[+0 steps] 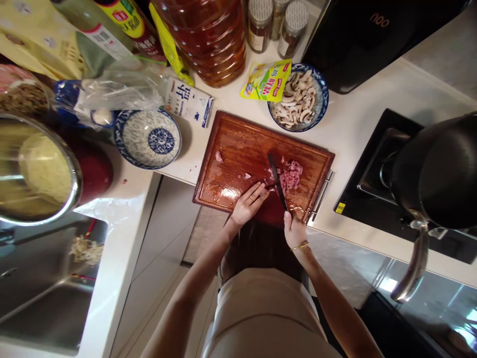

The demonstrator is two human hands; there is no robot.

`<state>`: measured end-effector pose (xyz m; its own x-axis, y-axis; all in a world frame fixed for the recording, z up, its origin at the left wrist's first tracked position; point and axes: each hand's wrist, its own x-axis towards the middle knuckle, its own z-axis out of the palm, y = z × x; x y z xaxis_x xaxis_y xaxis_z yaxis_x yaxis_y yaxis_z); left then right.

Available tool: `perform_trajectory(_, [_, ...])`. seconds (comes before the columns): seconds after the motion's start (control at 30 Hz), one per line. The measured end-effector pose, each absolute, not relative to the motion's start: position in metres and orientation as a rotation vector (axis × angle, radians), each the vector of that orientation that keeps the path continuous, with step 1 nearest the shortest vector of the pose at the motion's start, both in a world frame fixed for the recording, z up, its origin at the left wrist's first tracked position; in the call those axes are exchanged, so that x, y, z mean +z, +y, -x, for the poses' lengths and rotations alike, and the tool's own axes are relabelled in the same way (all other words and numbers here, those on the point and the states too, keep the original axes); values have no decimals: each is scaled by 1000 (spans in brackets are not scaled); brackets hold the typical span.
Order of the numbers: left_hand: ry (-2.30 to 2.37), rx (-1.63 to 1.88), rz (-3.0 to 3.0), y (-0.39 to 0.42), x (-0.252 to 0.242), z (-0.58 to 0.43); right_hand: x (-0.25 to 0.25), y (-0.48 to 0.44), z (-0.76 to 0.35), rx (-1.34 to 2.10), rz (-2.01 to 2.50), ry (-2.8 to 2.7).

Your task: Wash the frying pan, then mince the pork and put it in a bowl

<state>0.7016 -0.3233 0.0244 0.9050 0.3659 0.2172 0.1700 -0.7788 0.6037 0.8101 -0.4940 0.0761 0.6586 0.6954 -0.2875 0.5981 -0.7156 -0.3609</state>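
Observation:
My right hand [296, 232] is closed round the handle of a dark-bladed kitchen knife [278, 181], whose blade points away from me across the wooden cutting board [231, 134]. Just left of the blade, my left hand [249, 204] rests on the board, its fingers together and its fingertips pressing on a bit of raw pink meat [271, 188]. Much of that piece is hidden by the fingers and the blade. To the right of the knife lies a pile of diced meat [291, 175]. A separate meat scrap [219, 157] sits at the board's left.
Behind the board stand a bowl of sliced mushrooms [301, 107], a yellow-green packet [266, 82] and a big amber bottle [212, 44]. A patterned bowl [130, 134] and a metal pot [76, 184] are on the left, above a sink [37, 308]. A black pan [439, 169] occupies the stove.

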Motion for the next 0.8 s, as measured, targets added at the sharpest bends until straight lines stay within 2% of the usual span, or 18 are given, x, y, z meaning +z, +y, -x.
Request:
perform_trajectory(0.23, [747,535,-2390,-329,31,-702,90,-487,-799,689,2664,-1071])
perform_trajectory(0.37, [730,515,-2439,-331,28,-702,92,-488,-800,816,2631,-1107])
perform_trajectory(0.63, [676,457,-2500,-332,22,-703,95,-486,-817,766,2576,-1233])
perform_trajectory(0.8, [660,396,-2555,-331,23,-704,101,-489,-825,859,2601,-1243])
